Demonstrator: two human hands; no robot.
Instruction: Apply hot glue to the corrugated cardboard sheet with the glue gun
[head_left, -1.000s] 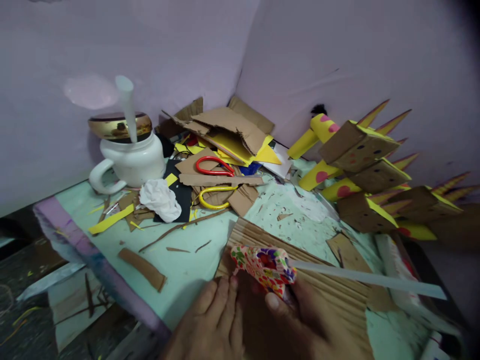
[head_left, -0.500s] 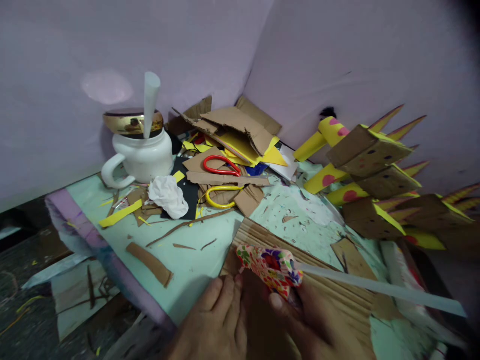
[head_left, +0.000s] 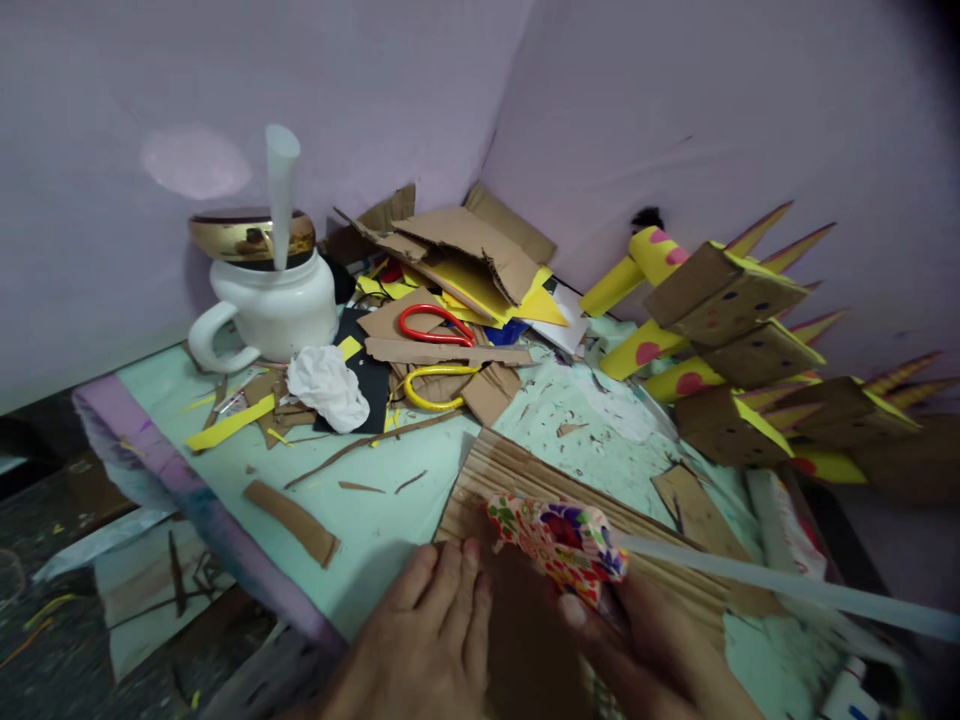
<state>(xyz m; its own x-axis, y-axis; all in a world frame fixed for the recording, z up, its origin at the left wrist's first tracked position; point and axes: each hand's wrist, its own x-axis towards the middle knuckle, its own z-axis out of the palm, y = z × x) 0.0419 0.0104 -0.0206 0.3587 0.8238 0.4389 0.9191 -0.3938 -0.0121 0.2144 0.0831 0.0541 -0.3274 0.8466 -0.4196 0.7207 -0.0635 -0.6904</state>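
Observation:
My left hand (head_left: 427, 640) lies flat, fingers together, on the near-left part of a ribbed cardboard sheet (head_left: 525, 475) on the pale green table. My right hand (head_left: 660, 660) grips a flower-patterned glue gun (head_left: 559, 535) just above that sheet, right beside my left fingertips. A long translucent glue stick (head_left: 787, 588) runs from the gun out to the right. The gun's tip is hidden behind its body, so contact with the cardboard is unclear.
A white jug (head_left: 270, 305) with a gold lid stands at the back left, beside crumpled tissue (head_left: 326, 385). Red-handled scissors (head_left: 431, 328) and yellow-handled scissors (head_left: 435, 385) lie among cardboard scraps. Spiked cardboard boxes (head_left: 750, 340) fill the right. The purple table edge (head_left: 150, 470) runs along the left.
The glue gun and my right hand have slid a little to the right along the cardboard sheet. My left hand stays pressed flat. The view has shifted slightly.

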